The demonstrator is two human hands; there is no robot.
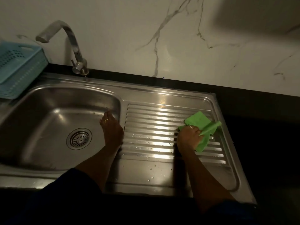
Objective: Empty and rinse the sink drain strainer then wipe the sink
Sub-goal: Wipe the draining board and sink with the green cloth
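A: Nearest the camera, water beads sit on the flat front apron of the sink [138, 189], ahead of the ribs. Not yet wiped, I judge.

B: Noted. Right hand [189, 138]?

A: Grip closed over a green cloth [198, 120], pressed to the ribbed drainboard [151, 132] at its right end. A corner of cloth fans out beyond the fingers; a fold sticks out to the right.

B: Handling of the cloth?

A: Soft, light, probably damp. It should bunch and drag over the ridges. Best held flat under the palm with the loose corner tucked in, stroking along the grooves.

B: Left hand [112, 129]?

A: Holds nothing. Palm down on the divider between basin and drainboard, fingers draped over the basin's inner wall; looks like bracing.

B: The strainer?

A: Drain strainer [79, 139] is seated in the basin floor, well apart from both hands, and appears clear of debris. Small steel part, likely slippery when wet; lift by the centre knob if needed.

B: Farther back?

A: Faucet [71, 46] at the rear rim, no water running. Blue basket [17, 67] on the tabletop, far left.
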